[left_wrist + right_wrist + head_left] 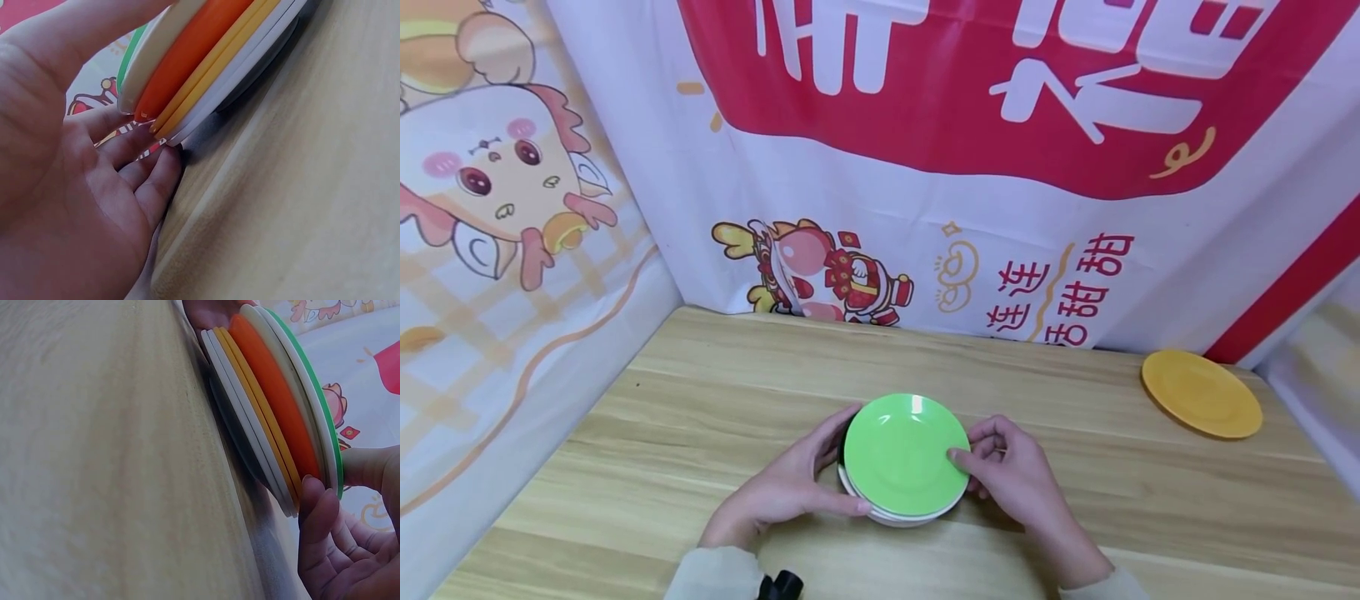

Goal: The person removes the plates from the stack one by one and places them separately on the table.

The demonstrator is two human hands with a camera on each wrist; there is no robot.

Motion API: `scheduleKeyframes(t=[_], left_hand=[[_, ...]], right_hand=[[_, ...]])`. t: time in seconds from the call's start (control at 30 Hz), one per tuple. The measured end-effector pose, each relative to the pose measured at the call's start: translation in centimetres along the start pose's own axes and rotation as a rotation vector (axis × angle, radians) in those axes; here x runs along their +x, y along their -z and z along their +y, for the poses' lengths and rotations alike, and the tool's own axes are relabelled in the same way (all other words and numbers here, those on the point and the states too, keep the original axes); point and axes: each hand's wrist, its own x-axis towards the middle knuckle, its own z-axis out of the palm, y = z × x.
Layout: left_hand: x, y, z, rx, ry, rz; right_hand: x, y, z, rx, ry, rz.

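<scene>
Both hands are bracketing a short stack of plates (275, 406) that is sitting near the middle of the table (1187, 508), on the person's side. The left hand (793, 483) is curving round the left side, thumb at the near edge and fingers behind, probably to keep the rims from slipping apart. The right hand (1015, 475) is pinching the right rim, its thumb resting on top of the green plate (906, 454) and its fingers bent against the edges underneath; that grip is likely steadying the top layers. Under the green, white and cream rims are showing, then an orange plate (194, 56), yellow ones and white ones. A dark layer is lying lowest, though I can't tell a plate from shadow there. Far off to the right, a lone yellow plate (1202, 396) is lying flat, out of reach of either hand's fingers.

The green plate is facing upward. Being round, it is showing no long axis; the stack is spreading wider than it is tall, its layers lying roughly level with the tabletop.
</scene>
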Motion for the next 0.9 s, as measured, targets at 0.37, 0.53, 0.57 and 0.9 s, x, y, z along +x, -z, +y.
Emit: scheduleKeyframes(t=[0.37, 0.53, 0.57, 0.9], left_hand=[[-0.22, 0.05, 0.62, 0.002, 0.01, -0.006], [-0.18, -0.02, 0.65, 0.004, 0.012, -0.004], [-0.17, -0.04, 0.65, 0.003, 0.016, -0.001], [-0.04, -0.06, 0.52, 0.011, 0.033, 0.007]], right_hand=[[-0.12, -0.03, -0.18, -0.01, -0.006, -0.002], [-0.05, -0.01, -0.12, -0.009, -0.005, -0.001], [-0.03, 0.01, -0.08, -0.006, -0.005, -0.003], [0.35, 0.49, 0.52, 0.021, 0.008, -0.027]])
